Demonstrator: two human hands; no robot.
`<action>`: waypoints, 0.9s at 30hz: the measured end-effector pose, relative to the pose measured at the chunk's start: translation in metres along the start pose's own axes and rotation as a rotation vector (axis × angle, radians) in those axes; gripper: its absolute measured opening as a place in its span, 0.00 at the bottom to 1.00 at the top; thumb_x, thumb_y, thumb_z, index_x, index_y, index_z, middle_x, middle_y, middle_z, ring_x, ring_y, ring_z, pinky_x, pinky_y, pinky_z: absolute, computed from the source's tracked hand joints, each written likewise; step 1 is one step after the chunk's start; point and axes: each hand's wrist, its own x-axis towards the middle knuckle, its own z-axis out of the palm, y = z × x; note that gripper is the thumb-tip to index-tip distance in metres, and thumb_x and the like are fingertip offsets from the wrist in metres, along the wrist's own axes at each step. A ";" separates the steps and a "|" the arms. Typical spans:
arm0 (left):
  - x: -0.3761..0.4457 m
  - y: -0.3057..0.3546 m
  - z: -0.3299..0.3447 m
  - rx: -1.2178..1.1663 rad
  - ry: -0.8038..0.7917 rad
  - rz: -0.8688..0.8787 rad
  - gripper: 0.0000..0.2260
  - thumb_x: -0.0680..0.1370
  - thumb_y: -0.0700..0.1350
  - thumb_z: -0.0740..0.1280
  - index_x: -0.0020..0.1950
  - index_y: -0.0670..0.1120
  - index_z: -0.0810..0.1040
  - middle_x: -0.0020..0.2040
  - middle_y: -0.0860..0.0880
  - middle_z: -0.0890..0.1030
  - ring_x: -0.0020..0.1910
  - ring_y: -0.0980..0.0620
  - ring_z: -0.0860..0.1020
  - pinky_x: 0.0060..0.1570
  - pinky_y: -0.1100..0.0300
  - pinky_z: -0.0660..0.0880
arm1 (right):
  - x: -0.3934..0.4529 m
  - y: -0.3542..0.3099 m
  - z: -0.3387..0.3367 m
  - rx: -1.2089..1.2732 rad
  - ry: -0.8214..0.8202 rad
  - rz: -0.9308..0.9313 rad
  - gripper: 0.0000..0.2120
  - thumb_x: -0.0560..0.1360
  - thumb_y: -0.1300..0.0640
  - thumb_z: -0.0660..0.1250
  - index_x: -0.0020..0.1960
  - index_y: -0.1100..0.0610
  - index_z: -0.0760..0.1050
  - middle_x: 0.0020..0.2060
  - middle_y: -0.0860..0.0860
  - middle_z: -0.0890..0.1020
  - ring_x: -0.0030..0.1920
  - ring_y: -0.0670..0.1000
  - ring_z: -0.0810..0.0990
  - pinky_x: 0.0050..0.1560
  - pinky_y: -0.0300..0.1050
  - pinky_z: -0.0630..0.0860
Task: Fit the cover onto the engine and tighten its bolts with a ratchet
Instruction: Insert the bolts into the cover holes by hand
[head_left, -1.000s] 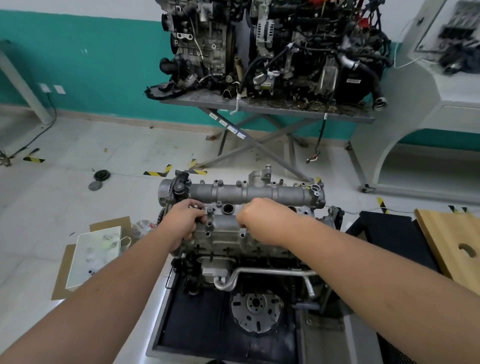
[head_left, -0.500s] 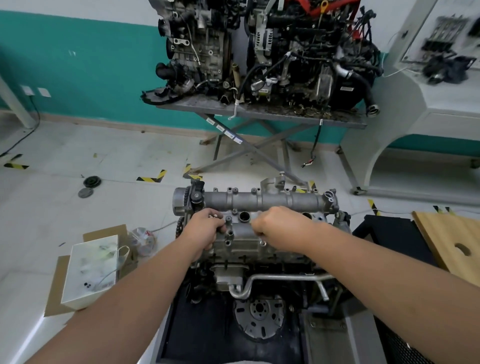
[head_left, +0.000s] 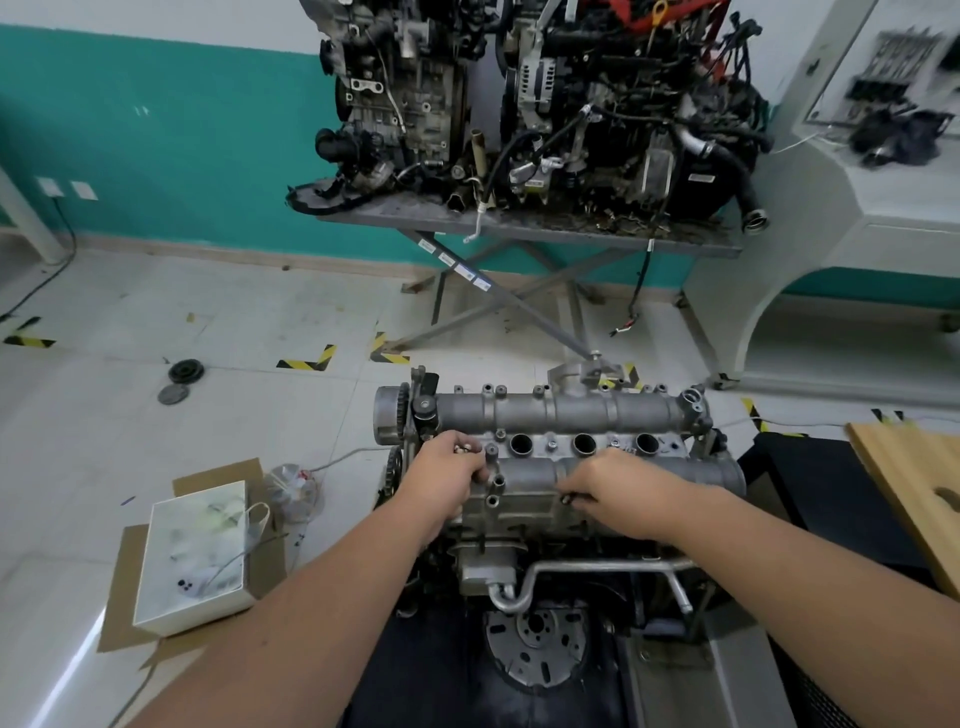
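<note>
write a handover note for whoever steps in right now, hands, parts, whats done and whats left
Left hand: closed on a few spare bolts, resting at the left end of the cover.
Right hand: pinching one bolt at the cover's near edge.
Cover sits on the engine, three round wells open along its middle.
Done: cover placed; some bolts appear to stand in their holes.
Left: seat the remaining bolts, then tighten all with a ratchet. No ratchet is in view.
</note>
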 end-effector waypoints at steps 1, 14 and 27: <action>-0.001 0.001 0.000 -0.001 -0.003 0.000 0.06 0.78 0.38 0.64 0.51 0.48 0.76 0.35 0.46 0.82 0.20 0.53 0.61 0.23 0.64 0.57 | 0.000 -0.001 0.000 -0.022 -0.002 -0.002 0.09 0.81 0.56 0.62 0.53 0.54 0.81 0.44 0.53 0.84 0.46 0.54 0.81 0.48 0.49 0.77; -0.009 0.004 0.000 -0.013 -0.029 -0.013 0.05 0.80 0.39 0.63 0.51 0.48 0.76 0.37 0.45 0.82 0.20 0.55 0.63 0.22 0.65 0.59 | 0.009 -0.022 0.003 -0.098 0.018 0.196 0.12 0.81 0.52 0.62 0.54 0.59 0.79 0.46 0.57 0.81 0.45 0.59 0.81 0.47 0.51 0.79; -0.048 0.054 -0.014 -0.446 -0.444 -0.159 0.13 0.83 0.37 0.57 0.66 0.43 0.73 0.35 0.45 0.76 0.21 0.56 0.61 0.19 0.68 0.58 | 0.021 -0.060 -0.021 0.977 0.245 0.175 0.09 0.77 0.54 0.70 0.56 0.51 0.83 0.44 0.47 0.86 0.42 0.45 0.80 0.47 0.42 0.77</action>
